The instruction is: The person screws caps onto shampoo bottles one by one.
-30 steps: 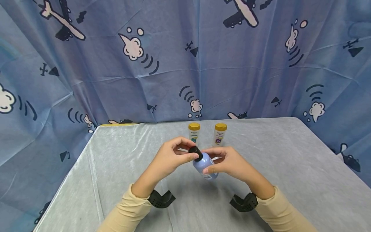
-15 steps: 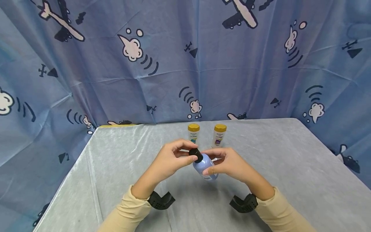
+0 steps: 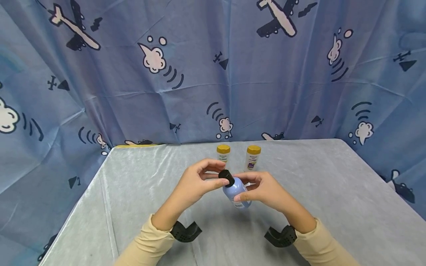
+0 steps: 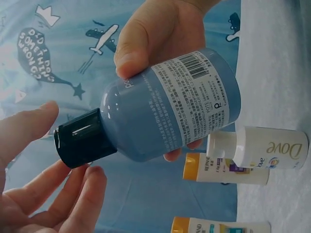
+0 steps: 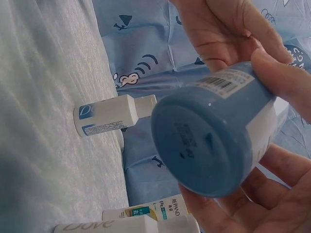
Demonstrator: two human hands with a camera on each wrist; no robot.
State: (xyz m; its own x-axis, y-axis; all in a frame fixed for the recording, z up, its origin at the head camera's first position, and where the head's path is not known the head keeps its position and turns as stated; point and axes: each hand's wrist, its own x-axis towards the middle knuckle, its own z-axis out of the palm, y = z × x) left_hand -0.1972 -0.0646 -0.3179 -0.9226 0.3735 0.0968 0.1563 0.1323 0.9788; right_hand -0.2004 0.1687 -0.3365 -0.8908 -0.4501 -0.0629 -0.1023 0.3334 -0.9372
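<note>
My right hand grips a blue bottle round its body, thumb on one side and fingers on the other. The bottle is tilted off the table, its black cap towards my left hand. That hand's thumb and fingers surround the cap. In the left wrist view, fingertips are at the cap's lower side, while the thumb seems slightly apart from it. The right wrist view shows the bottle's base and a barcode label.
Beyond the hands stand two white bottles with yellow caps, the left one partly covered by my left hand, the right one more exposed. White Dove bottles show in the wrist views. A patterned blue curtain hangs behind the cloth-covered table.
The head view has shifted very slightly, moving the whole scene a little lower. Both hands and the bottle keep nearly the same pose.
</note>
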